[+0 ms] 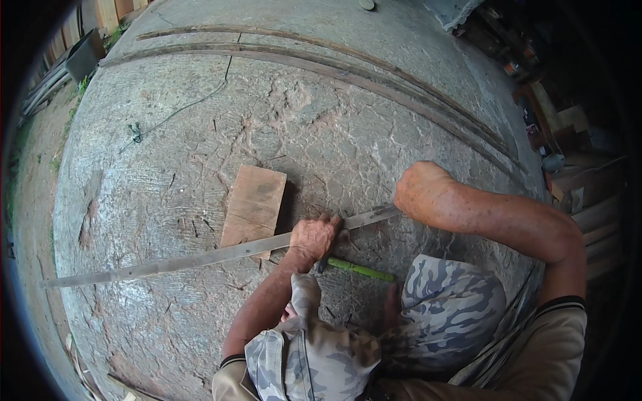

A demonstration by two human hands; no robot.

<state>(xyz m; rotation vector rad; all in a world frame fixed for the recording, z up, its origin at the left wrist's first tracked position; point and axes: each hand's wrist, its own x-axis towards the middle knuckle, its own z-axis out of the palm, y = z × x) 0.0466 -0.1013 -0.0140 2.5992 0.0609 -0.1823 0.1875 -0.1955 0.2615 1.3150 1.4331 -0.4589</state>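
Observation:
A long, thin wooden strip [200,259] runs across the concrete floor, its near part resting over a short wooden block [254,204]. My left hand [315,235] is wrapped over the strip just right of the block. At the strip's right end my right hand [422,190] is closed in a fist around it; its fingertips are hidden from view. Below my left hand lies a hammer with a bright green handle [361,269], its dark head partly covered by the hand and wrist. Neither hand touches the green handle.
Several thin dark pieces like nails or splinters are scattered on the rough floor. Long wooden battens [348,70] lie across the far side, with a dark cord [194,109] beside them. Cluttered shelves stand right; a grey bin [85,56] is far left. My camouflage-clad knees [455,307] are close.

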